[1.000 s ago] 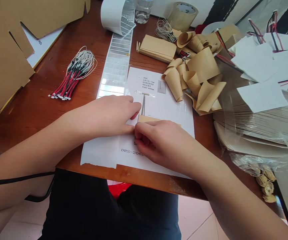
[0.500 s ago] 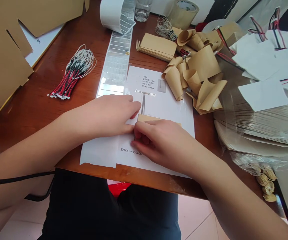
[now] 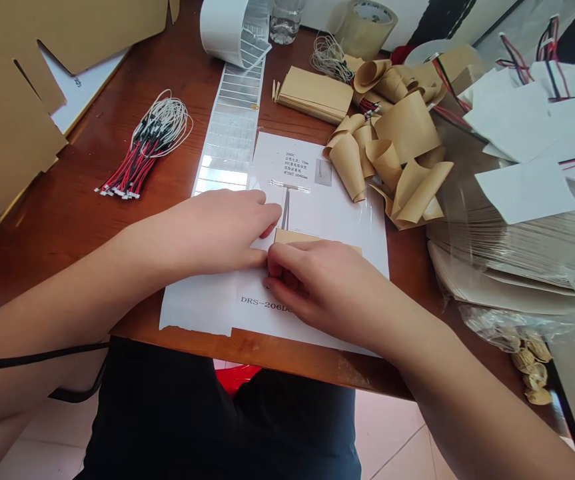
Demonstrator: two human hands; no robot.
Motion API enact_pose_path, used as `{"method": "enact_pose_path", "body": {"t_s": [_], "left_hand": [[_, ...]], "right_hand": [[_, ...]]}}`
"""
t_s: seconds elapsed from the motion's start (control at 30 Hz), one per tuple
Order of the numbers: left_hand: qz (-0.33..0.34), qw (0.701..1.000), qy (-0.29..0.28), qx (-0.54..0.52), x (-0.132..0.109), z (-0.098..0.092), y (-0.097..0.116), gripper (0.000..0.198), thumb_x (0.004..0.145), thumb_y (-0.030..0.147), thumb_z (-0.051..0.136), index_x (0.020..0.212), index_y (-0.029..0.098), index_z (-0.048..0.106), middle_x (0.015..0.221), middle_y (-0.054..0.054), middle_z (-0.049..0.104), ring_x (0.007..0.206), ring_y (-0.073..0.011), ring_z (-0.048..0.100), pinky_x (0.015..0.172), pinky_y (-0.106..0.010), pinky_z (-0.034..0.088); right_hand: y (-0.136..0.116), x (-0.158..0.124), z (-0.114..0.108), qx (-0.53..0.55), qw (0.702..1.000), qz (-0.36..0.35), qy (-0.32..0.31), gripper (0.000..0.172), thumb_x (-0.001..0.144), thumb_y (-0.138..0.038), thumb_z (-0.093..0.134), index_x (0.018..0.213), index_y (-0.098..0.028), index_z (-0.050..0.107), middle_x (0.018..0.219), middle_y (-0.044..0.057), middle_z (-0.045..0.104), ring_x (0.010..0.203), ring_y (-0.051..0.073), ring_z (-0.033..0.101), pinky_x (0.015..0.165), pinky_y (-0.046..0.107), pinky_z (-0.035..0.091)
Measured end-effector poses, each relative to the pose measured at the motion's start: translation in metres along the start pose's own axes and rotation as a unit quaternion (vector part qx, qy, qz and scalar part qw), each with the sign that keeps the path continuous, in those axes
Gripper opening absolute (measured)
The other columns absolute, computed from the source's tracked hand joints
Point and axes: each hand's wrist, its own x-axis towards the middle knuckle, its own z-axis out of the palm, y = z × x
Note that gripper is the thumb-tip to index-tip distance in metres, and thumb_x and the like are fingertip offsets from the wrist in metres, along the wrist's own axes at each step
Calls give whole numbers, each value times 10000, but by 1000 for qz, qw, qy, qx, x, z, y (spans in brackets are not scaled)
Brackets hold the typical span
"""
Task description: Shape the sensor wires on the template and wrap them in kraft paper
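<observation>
A printed white sheet [image 3: 337, 213] lies on the table in front of me, with a tan paper piece [image 3: 297, 236] on it, largely covered by my right hand. My left hand [image 3: 217, 230] rests palm down at the sheet's left side, its thumb and index finger apart. The left thumb tip meets the right fingertips at the tan piece's left edge. My right hand [image 3: 324, 283] is closed there, fingers curled in and thumb pressed close; whatever it pinches is hidden. Beyond the hands, a narrow grey strip [image 3: 286, 208] runs up the sheet to a clear-taped crosspiece.
A bundle of red, black and white wires [image 3: 150, 147] lies at left, near cardboard [image 3: 7, 113]. Behind are a label roll [image 3: 222, 30], a glass [image 3: 286, 21], tape [image 3: 367, 27] and a tan paper stack [image 3: 314, 92]. Curled tan papers [image 3: 407, 127] and bagged white sheets [image 3: 507, 247] sit right.
My right thumb has shifted very slightly up and to the right, uncovering a little more of the printed code. The left hand stays where it was.
</observation>
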Motion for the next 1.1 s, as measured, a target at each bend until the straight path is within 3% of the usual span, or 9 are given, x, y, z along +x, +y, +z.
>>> {"method": "enact_pose_path", "body": {"t_s": [0.4, 1.1], "left_hand": [[-7, 1000, -4, -10, 0, 0, 0, 338, 915, 476, 495, 1061, 207, 638, 1094, -96, 666, 896, -252, 644, 739, -344, 433], [-2, 1000, 3, -4, 1, 2, -1, 312, 910, 465, 499, 1038, 211, 625, 1086, -89, 656, 845, -239, 635, 671, -343, 407]], "right_hand": [[3, -1, 3, 1, 1000, -11, 10, 174, 914, -168, 522, 771, -217, 437, 690, -6, 539, 623, 145, 472, 586, 292, 257], [0, 1, 2, -5, 1000, -3, 9, 187, 916, -162, 516, 760, -218, 427, 681, -6, 535, 612, 140, 463, 584, 284, 255]]}}
